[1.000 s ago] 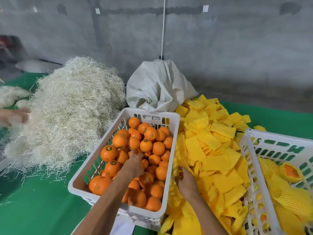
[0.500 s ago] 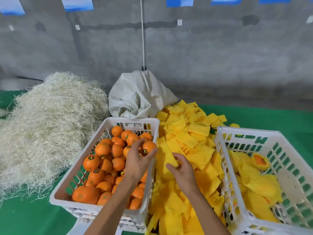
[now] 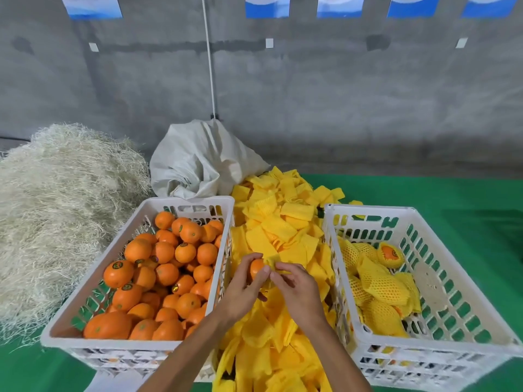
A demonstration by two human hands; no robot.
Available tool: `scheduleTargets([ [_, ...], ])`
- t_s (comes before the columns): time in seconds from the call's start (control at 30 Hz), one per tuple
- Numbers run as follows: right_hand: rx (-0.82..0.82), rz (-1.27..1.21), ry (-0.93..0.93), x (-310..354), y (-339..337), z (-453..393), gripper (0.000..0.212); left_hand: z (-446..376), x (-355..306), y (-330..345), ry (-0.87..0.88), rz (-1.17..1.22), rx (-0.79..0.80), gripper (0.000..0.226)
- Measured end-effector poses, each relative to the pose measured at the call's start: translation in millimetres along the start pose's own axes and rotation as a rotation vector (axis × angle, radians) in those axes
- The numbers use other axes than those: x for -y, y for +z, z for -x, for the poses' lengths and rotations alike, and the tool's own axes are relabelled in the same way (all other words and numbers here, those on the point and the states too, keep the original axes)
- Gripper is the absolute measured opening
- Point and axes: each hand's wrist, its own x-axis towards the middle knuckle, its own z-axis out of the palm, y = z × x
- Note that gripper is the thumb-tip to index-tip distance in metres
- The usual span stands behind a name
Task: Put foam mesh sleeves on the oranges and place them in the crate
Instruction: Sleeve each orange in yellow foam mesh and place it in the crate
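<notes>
Orange (image 3: 256, 267) sits in your left hand (image 3: 244, 290), fingers (image 3: 264, 269) curled round it, held above the pile of loose sleeves (image 3: 278, 236) between the two crates. Your right hand (image 3: 300, 290) is touching close beside it, thumb and forefinger pinching a yellow foam mesh sleeve (image 3: 271, 261) at the orange's right side. Sleeve edge looks pressed right against the fruit; whether its mouth is spread yet, can't tell, too bunched.

Key relation: sleeve lies directly right of the orange, so the fruit should go in sideways, left to right, along the sleeve's tube axis. Left hand pushes, right hand pulls the mesh over. Likely step: starting to sleeve this one orange.

Target crate (image 3: 418, 222) is on your right, nearer the right hand; several sleeved oranges (image 3: 379, 281) already lie in it, with plenty of room left. Source crate (image 3: 181, 202) on the left is nearly full of bare oranges (image 3: 167, 274), so the task looks early on.

Straw-like packing heap (image 3: 56, 193) and white sack (image 3: 198, 162) sit behind on the green surface (image 3: 452, 193), not involved.
</notes>
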Motion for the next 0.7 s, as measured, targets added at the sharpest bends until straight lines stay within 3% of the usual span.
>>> scheduleTargets([
  [0.1,0.025,0.129,-0.081,2.9,-3.5,-0.2,0.013,-0.8,-3.6,-0.4,-0.068,0.047,0.007,0.058],
  [0.23,0.028,0.274,-0.097,1.6,-6.2,0.3,0.015,-2.7,-2.9,-1.2,-0.111,0.102,-0.001,0.056],
  [0.43,-0.117,0.089,0.077,-2.3,-5.9,4.4,0.021,-2.8,-4.8,-4.2,-0.223,0.266,-0.028,0.050],
  [0.5,-0.041,0.179,0.021,-2.2,-5.4,8.2,0.033,-1.9,-4.6,-4.9,-0.217,0.248,-0.021,0.044],
  [0.6,0.070,0.254,0.095,2.0,-0.2,13.7,0.071,0.4,-4.6,-2.8,-0.191,0.188,0.032,0.038],
  [0.63,0.079,0.254,0.104,1.9,-0.2,13.2,0.074,0.6,-4.5,-1.9,-0.200,0.191,0.043,0.039],
  [0.7,0.075,0.230,0.100,-0.8,-3.7,8.7,0.062,-0.2,-5.3,-2.3,-0.226,0.217,0.048,0.043],
])
